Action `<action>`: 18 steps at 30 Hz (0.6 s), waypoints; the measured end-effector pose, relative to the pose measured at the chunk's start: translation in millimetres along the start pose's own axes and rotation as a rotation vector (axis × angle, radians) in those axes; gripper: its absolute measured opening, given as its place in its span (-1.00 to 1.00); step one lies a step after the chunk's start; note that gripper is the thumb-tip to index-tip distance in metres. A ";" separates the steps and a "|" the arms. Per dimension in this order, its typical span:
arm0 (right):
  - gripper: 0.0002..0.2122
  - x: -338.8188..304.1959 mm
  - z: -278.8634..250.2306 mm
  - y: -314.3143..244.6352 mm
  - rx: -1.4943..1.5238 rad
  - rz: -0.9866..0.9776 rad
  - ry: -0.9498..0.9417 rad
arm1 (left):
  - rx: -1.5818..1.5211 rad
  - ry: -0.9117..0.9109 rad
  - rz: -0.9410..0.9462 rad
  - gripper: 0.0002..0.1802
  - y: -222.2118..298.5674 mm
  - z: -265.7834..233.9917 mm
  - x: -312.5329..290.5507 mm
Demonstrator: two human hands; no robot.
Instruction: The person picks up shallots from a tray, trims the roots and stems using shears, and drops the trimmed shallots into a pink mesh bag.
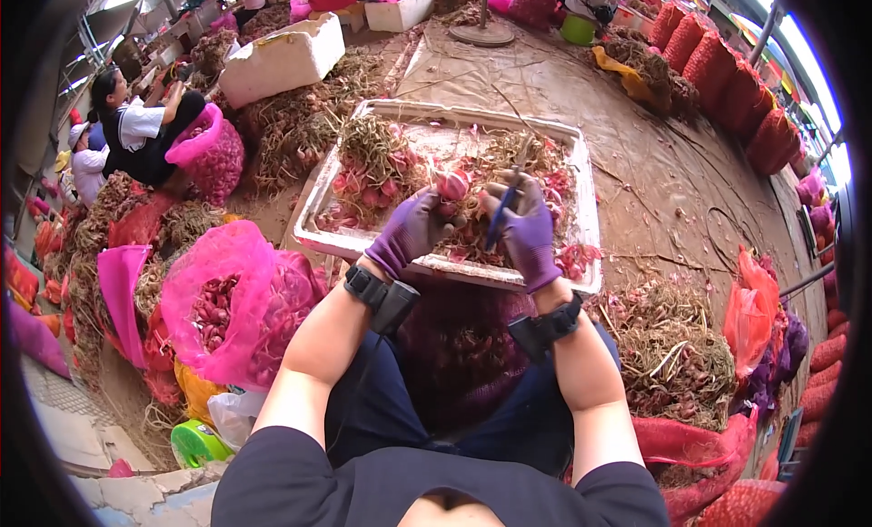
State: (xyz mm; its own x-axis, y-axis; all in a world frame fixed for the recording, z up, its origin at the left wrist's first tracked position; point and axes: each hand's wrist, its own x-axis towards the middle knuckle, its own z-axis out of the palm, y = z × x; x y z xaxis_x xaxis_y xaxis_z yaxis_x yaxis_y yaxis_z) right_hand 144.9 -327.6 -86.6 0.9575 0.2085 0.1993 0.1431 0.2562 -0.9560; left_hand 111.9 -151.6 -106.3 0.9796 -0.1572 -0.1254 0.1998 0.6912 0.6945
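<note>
My left hand [411, 229], in a purple glove with dark fingertips, is closed round a red onion bulb [451, 184]. Close to its right, my right hand [525, 229], gloved alike, grips scissors with blue handles [496, 225]; their blades are partly hidden by the fingers. Both hands are over the near part of a white foam tray [584, 200]. In the tray lie dry stalks [377, 145], loose reddish skins and more bulbs. Below the tray's near edge, between my knees, an open net bag [463, 345] holds small bulbs in shadow.
Pink net bags of bulbs [232, 300] stand at my left. A heap of dry stalks [672, 354] lies at my right. Another foam box [283, 62] stands beyond the tray. Full red sacks [718, 68] line the far right. A person [136, 127] sits at the far left.
</note>
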 end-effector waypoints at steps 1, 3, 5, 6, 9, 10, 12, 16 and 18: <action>-0.58 -2.2 9.8 -1.2 0.021 0.004 -0.050 | 0.001 -0.001 -0.001 -0.75 -0.5 -2.6 1.3; -0.59 -7.2 19.2 -0.7 0.028 -0.007 -0.075 | 0.116 -0.239 0.083 -0.74 -1.7 -11.0 4.8; -0.59 -8.1 16.6 3.1 0.033 -0.021 -0.091 | 0.183 -0.195 0.070 -0.75 -2.4 -3.9 2.7; -0.60 -7.4 12.9 9.1 -0.082 -0.044 -0.076 | 0.247 -0.097 0.076 -0.71 -6.9 2.1 -0.2; -0.61 -9.2 17.0 2.6 -0.126 -0.064 -0.059 | 0.395 0.043 0.051 -0.65 -5.9 -1.1 -3.7; -0.60 -6.9 12.4 1.3 0.025 0.043 -0.052 | 0.470 0.098 0.040 -0.68 -2.0 5.7 -5.0; -0.59 -4.4 2.6 -2.0 0.215 0.188 -0.028 | 0.542 0.151 0.028 -0.71 -0.9 7.8 -1.4; -0.57 -4.0 4.1 -6.3 0.191 0.148 -0.034 | 0.368 0.080 0.120 -0.76 -5.4 1.4 -0.7; -0.55 -5.4 10.0 -5.0 0.163 0.092 -0.007 | 0.178 0.132 0.046 -0.74 -6.9 2.1 -4.9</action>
State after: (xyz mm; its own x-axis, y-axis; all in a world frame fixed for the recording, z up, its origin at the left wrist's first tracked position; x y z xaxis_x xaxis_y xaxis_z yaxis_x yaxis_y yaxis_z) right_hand 136.6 -320.5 -80.8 0.9627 0.2450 0.1147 0.0118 0.3855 -0.9226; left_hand 105.8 -157.1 -109.0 0.9843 -0.0267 -0.1745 0.1594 0.5585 0.8141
